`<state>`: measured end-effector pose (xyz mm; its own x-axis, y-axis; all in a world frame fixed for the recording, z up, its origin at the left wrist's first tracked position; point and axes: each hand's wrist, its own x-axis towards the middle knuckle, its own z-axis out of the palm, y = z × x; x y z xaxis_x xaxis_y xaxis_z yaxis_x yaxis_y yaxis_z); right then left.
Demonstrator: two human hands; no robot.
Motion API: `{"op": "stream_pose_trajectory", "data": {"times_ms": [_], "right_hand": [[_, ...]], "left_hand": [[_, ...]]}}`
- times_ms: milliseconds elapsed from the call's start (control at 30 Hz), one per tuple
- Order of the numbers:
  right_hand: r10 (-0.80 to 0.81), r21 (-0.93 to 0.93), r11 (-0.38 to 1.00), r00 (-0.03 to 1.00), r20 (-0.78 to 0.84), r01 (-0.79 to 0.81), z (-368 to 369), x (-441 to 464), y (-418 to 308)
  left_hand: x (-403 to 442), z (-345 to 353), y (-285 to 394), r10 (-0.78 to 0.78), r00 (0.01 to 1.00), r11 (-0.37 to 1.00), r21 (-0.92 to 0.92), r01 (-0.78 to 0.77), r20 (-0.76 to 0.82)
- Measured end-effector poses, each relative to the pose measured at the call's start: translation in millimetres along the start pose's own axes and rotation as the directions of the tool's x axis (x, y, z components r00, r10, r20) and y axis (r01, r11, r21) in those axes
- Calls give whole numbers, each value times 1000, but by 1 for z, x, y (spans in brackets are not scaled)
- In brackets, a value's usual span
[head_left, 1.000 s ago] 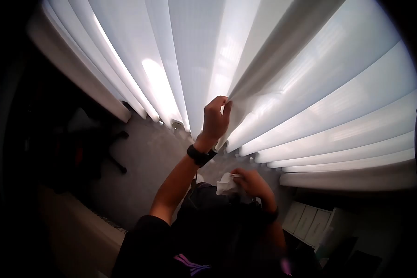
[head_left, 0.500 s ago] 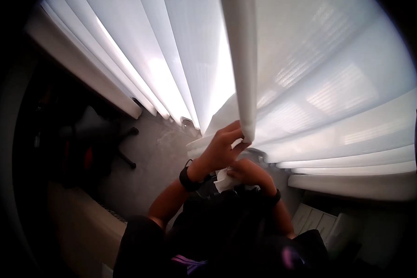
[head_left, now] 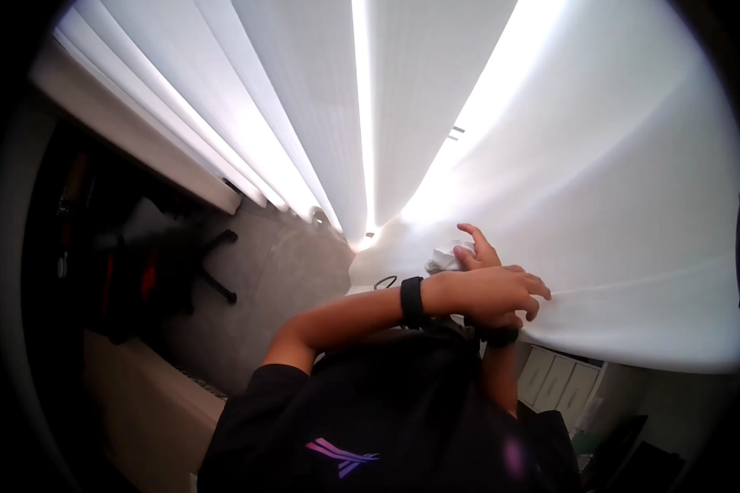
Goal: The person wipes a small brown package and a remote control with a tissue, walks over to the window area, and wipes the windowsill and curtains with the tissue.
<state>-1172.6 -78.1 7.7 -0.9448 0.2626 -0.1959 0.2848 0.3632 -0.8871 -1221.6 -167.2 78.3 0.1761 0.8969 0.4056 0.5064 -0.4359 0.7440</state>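
My left arm, with a black wristband (head_left: 413, 302), reaches across in front of my right hand. My left hand (head_left: 505, 294) has bent, parted fingers, and their tips meet the white curtain (head_left: 633, 230) where a thin crease runs off to the right. Nothing shows in its grasp. Partly hidden behind it, my right hand (head_left: 481, 251) points up with the index finger raised. A crumpled white cloth (head_left: 444, 260) lies in its grip by the thumb. The right palm is covered by my left hand.
More hanging curtain folds (head_left: 222, 107) are on the left, with bright light between the panels. A dark wheeled chair (head_left: 160, 255) stands on the grey floor (head_left: 279, 279). White drawers (head_left: 557, 382) are at lower right, and a beige piece of furniture (head_left: 148, 394) at lower left.
My left hand has let go of the curtain edge and moved right, across my right hand. The curtain on the right now hangs flatter and wider. My right hand has risen with the white cloth.
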Motion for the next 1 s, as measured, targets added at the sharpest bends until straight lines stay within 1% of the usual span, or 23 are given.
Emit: {"op": "stream_pose_trajectory", "data": {"times_ms": [33,67,100,133,167,200,233,267,300,367,433,500,567,633,667,700,767,800,867,900,933,967,1000], "right_hand": [[0,40,999,994,-109,5,-10,0,11],[0,77,997,976,-217,18,-19,0,22],[68,180,983,973,-222,-27,-39,13,48],[114,230,972,959,-260,-53,-52,8,55],[158,279,958,943,-294,-73,-63,2,60],[206,346,934,925,-321,-88,-58,6,39],[212,376,924,909,-360,-67,-64,5,42],[218,401,915,892,-396,-45,-71,1,46],[220,422,906,876,-430,-21,-73,0,47],[257,479,877,834,-488,10,-79,-6,53],[244,436,899,778,-579,43,-77,-9,71],[266,418,908,718,-643,38,-76,-12,73],[347,447,894,646,-680,-10,-75,-13,76],[376,446,892,665,-645,-72,-76,-12,94],[369,425,900,687,-626,-96,-83,-13,55],[379,427,895,722,-579,-128,-86,-12,63],[401,436,880,786,-470,-189,-82,-6,106],[406,445,870,819,-405,-212,-81,-4,124],[403,409,876,853,-331,-255,-70,3,137],[396,390,881,868,-299,-268,-66,7,138],[347,332,910,895,-282,-248,-60,14,136],[320,285,925,920,-227,-252,-59,15,137],[288,239,940,942,-175,-243,-56,14,120]], "left_hand": [[-5,-10,-11,1,995,989,147,14,-102],[-9,-29,-24,-90,981,995,23,95,-174],[-13,-47,-32,-217,937,976,-68,206,-274],[-19,-59,-48,-199,903,941,183,285,-381],[-30,-69,-66,-203,867,833,385,398,-456],[-57,-97,-78,-199,850,677,559,479,-487],[-69,-106,-97,-192,836,468,701,538,-514],[-84,-112,-117,-291,820,267,782,564,-492],[-103,-118,-133,-383,783,52,835,548,-489],[-128,-120,-151,-603,613,-117,816,566,-511],[-170,-118,-173,-736,460,-230,822,521,-497],[-212,-124,-178,-849,230,-239,734,636,-476],[-251,-115,-184,-871,100,-296,676,674,-481],[-289,-101,-193,-891,-4,-324,628,707,-455],[-308,-119,-162,-889,-45,-340,591,731,-456],[-324,-111,-156,-889,-88,-358,563,744,-450],[-346,-86,-147,-895,-147,-371,521,769,-421],[-352,-73,-142,-886,-193,-397,477,784,-421],[-366,-46,-127,-854,-216,-431,414,801,-473],[-364,-40,-119,-835,-222,-446,383,809,-503],[-366,-35,-108,-821,-224,-446,347,825,-525],[-368,-26,-100,-804,-200,-439,332,835,-561],[-370,-16,-95,-780,-170,-429,317,846,-602]]}}
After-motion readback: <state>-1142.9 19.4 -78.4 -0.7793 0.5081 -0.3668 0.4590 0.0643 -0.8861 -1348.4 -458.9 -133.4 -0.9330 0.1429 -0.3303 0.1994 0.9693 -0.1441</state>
